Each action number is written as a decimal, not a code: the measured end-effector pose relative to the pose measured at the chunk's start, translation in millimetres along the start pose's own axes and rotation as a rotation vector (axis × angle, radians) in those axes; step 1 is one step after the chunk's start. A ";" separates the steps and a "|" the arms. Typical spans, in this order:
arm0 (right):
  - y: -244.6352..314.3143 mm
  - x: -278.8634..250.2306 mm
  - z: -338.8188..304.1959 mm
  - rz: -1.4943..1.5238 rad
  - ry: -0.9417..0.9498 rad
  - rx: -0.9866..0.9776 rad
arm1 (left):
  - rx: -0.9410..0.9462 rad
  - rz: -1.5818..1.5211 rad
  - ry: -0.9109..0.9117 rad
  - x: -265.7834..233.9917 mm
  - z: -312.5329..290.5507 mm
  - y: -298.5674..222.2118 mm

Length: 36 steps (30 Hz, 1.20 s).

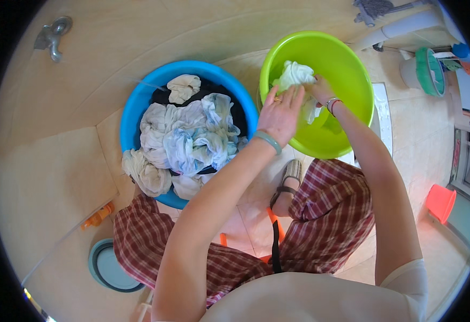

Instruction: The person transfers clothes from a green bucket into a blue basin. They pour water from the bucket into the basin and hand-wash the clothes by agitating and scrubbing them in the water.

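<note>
A white wet cloth (295, 75) is bunched over the green basin (353, 70). My left hand (281, 114) presses against the cloth from the near side, fingers up, a green bangle on the wrist. My right hand (321, 88) grips the cloth from the right, with thin bangles on its wrist. To the left stands a blue basin (133, 107) heaped with wrung white and pale-blue laundry (189, 134), some of it hanging over the near rim.
I sit low with checked red trousers (331, 214) and a sandalled foot (287, 182) between the basins. A wall tap (53, 36) is at top left, a small teal basin (103, 265) and orange object at lower left, a red bucket (440, 202) at right.
</note>
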State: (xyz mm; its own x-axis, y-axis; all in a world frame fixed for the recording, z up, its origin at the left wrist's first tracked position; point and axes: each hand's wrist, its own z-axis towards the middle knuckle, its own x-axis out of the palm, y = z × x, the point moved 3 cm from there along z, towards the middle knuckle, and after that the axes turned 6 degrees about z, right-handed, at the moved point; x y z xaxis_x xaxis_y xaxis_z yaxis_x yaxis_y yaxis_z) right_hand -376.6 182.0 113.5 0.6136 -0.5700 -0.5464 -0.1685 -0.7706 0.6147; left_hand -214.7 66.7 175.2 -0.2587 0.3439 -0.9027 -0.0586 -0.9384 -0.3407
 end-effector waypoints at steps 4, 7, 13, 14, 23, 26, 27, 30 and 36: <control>14.0 -41.9 -46.0 0.280 -0.053 -0.029 | -0.130 -0.268 -0.001 -8.9 4.3 5.2; 28.3 -67.6 -77.4 0.596 0.061 -0.021 | -0.350 -0.708 -0.097 -21.2 12.4 10.5; 84.6 -70.8 -155.6 1.233 0.522 -0.183 | -0.706 -1.904 0.377 -66.3 15.8 -5.3; 96.4 -63.7 -170.1 1.228 0.440 -0.155 | -0.609 -1.979 0.389 -81.3 15.7 -8.6; 143.2 -10.1 -221.2 0.566 0.443 -0.604 | -0.796 -1.578 -0.179 -183.2 -61.9 65.7; 156.3 7.8 -215.6 0.718 0.422 -0.618 | -0.864 -1.405 -0.193 -219.0 -102.4 87.5; 162.1 17.6 -214.1 0.753 0.408 -0.631 | -0.897 -1.354 -0.209 -227.7 -117.3 98.1; 174.4 46.9 -210.2 0.999 0.407 -0.505 | -0.970 -1.252 -0.369 -233.4 -158.7 129.8; 207.9 89.9 -201.7 1.187 0.387 -0.485 | -1.046 -1.250 -0.545 -241.9 -189.1 189.9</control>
State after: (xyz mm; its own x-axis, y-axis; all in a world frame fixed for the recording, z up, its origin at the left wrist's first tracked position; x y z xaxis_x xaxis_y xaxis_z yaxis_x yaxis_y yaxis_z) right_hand -200.9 28.0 307.0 0.4790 -0.6401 0.6006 -0.5085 0.3554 0.7843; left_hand 19.1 -188.0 279.1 -0.8350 0.5335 0.1346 0.0838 0.3652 -0.9272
